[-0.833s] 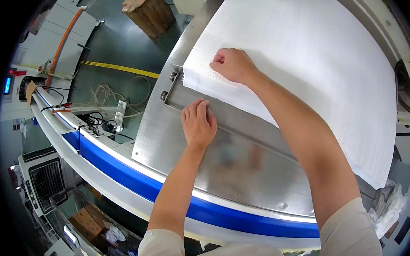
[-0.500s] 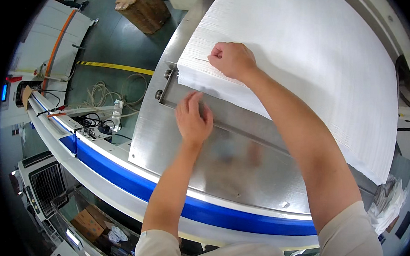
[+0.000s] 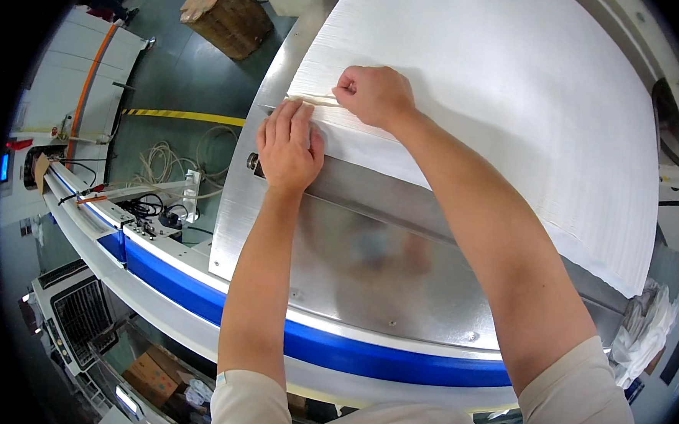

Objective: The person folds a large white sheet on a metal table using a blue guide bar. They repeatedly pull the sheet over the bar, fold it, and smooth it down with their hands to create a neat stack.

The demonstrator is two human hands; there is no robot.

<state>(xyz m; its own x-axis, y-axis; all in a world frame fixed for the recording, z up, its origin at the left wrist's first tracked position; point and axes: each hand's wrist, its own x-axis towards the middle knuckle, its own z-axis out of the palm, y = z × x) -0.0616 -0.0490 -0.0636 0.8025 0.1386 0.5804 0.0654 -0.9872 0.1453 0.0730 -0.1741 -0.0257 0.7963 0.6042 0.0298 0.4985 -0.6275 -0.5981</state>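
A tall white paper stack [image 3: 498,120] lies on the steel surface [image 3: 367,267]. The left hand [image 3: 288,144] presses flat, fingers together, on its near corner; just beyond, the right hand [image 3: 372,95] fingers pinch a few sheets.

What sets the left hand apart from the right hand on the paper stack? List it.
The left hand lies flat, fingers stretched out, pressing the near corner of the paper stack; the right hand is curled into a loose fist, pinching the stack's corner edge. The left hand sits partly over the metal table; the right hand rests wholly on the paper. Both are bare and meet at that corner.
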